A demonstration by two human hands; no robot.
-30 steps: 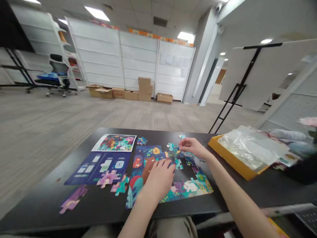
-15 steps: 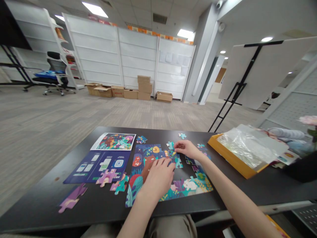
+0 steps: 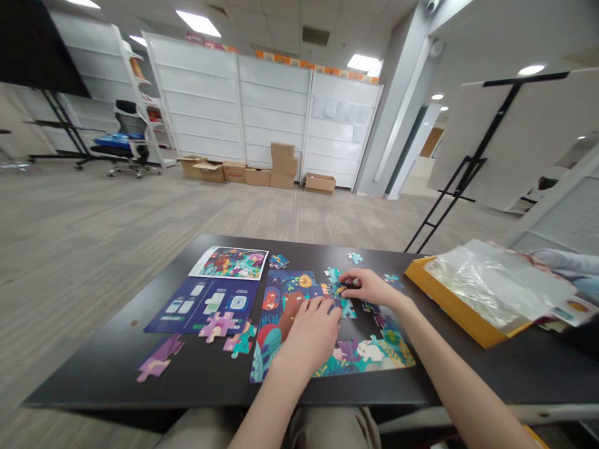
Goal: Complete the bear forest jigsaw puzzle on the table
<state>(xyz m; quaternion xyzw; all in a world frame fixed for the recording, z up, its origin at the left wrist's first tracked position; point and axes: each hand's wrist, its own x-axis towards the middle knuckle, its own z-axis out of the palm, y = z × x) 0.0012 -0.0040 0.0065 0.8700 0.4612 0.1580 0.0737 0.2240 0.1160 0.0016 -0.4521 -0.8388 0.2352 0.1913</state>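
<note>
A partly joined jigsaw puzzle [image 3: 293, 312] with animals and plants lies on the black table. My left hand [image 3: 315, 324] rests palm down on its middle, fingers slightly spread, with nothing visible in it. At the puzzle's upper right, my right hand [image 3: 367, 287] has its thumb and fingers apart, touching or just over a teal piece [image 3: 334, 274]. Whether it grips that piece is not visible. Left of the puzzle are a pink-purple piece [image 3: 218, 325], a teal and pink piece [image 3: 241, 340] and a purple piece [image 3: 160, 359]. The hands cover part of the puzzle.
A picture sheet [image 3: 233, 263] lies over a dark blue leaflet [image 3: 201, 305] at left. Loose pieces sit near the far edge, one blue [image 3: 279, 261], one light teal [image 3: 354, 257]. A yellow box [image 3: 463, 305] holding clear plastic stands at right, beside folded cloth [image 3: 566, 260].
The camera view has turned slightly left, so the scene sits further right. My right hand has lowered a little, its thumb and fingers now parted beside the teal pieces. My left hand stays on the puzzle.
</note>
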